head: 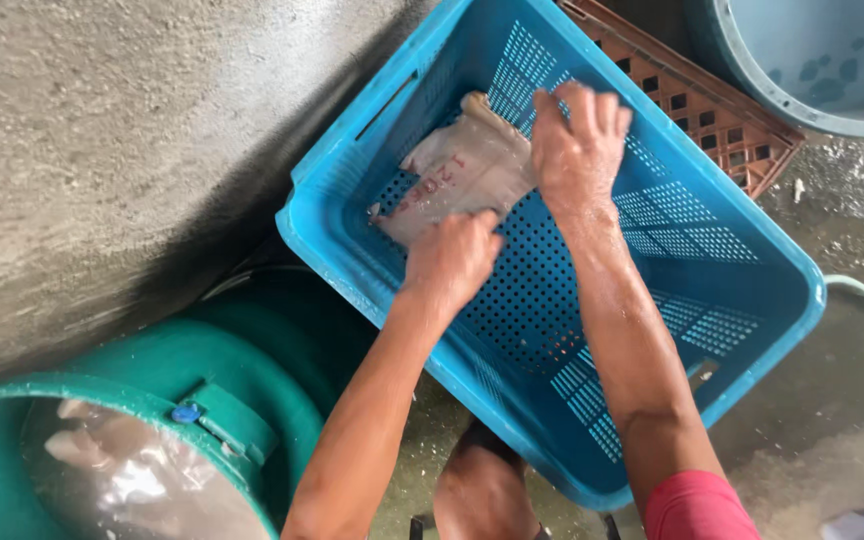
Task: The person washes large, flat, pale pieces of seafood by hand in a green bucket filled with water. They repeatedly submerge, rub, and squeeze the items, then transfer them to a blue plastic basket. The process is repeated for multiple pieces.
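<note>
- Left hand (452,258) and right hand (580,140), each grip pinching one end of the pale sheet (462,175), stretching it flat.
- Blue crate (752,300) beneath tilts, probably for draining.

green tub (252,370), lower left, holds water with pale pieces | brown slatted crate (712,110), upper right, behind the blue basket | grey-blue basin (812,60), top right corner | wet concrete floor (832,400), right | grey wall (102,150), left
</note>
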